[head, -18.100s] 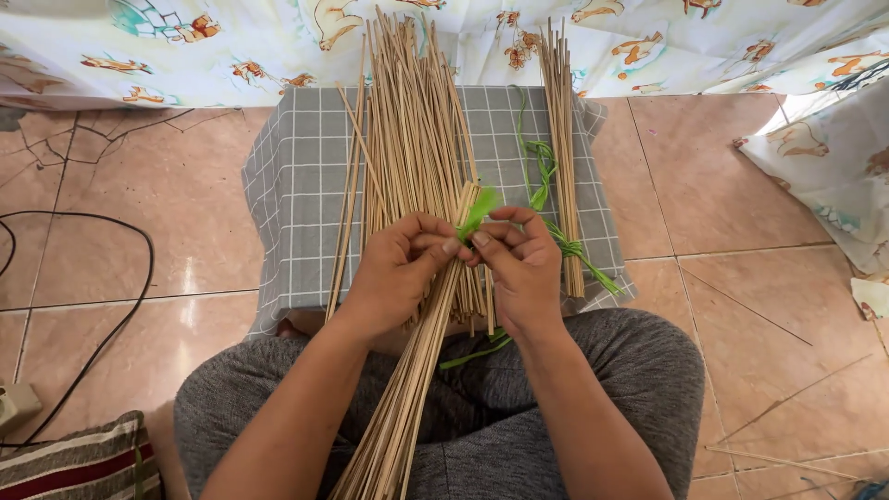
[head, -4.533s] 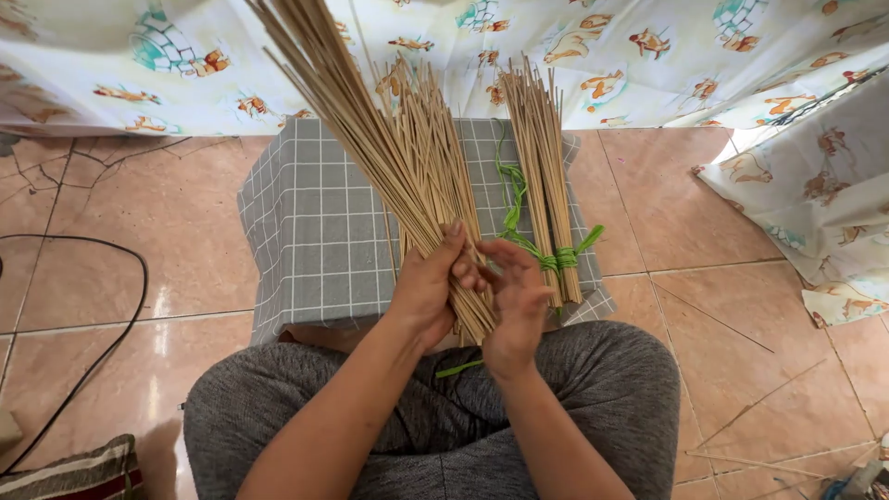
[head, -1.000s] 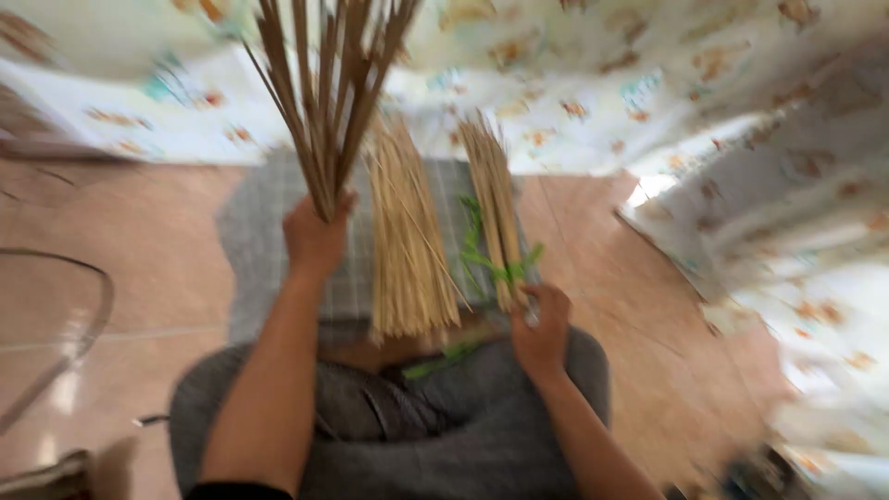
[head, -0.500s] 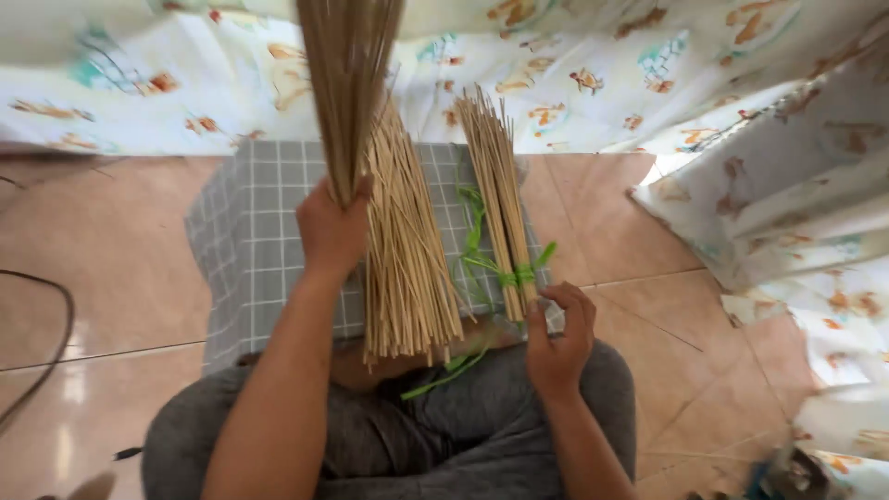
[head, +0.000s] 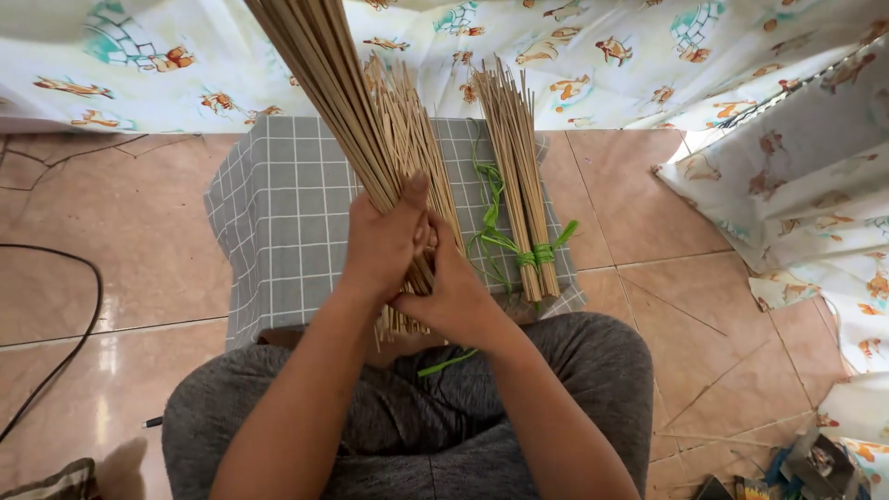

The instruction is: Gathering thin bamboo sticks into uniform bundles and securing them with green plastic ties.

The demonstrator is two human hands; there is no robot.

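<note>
1. Both hands clench one bundle of thin sticks (head: 344, 88): left hand (head: 384, 243) wrapped around it, right hand (head: 451, 294) cupping its base, above the grey checked cloth (head: 278, 213).
2. Risk: loosened fingers could let sticks slide out and scatter beside the tied bundle (head: 521, 176).

Pale tan sticks (head: 338, 88) rise over a grey cloth (head: 278, 213) checked with thin white lines. A second tan bundle (head: 519, 157) is bound in bright green string (head: 537, 252). Behind, a white sheet (head: 602, 56) carries orange and teal cartoon prints. Terracotta floor tiles (head: 102, 241), a black cable (head: 65, 347), heathered grey trousers (head: 417, 435).
</note>
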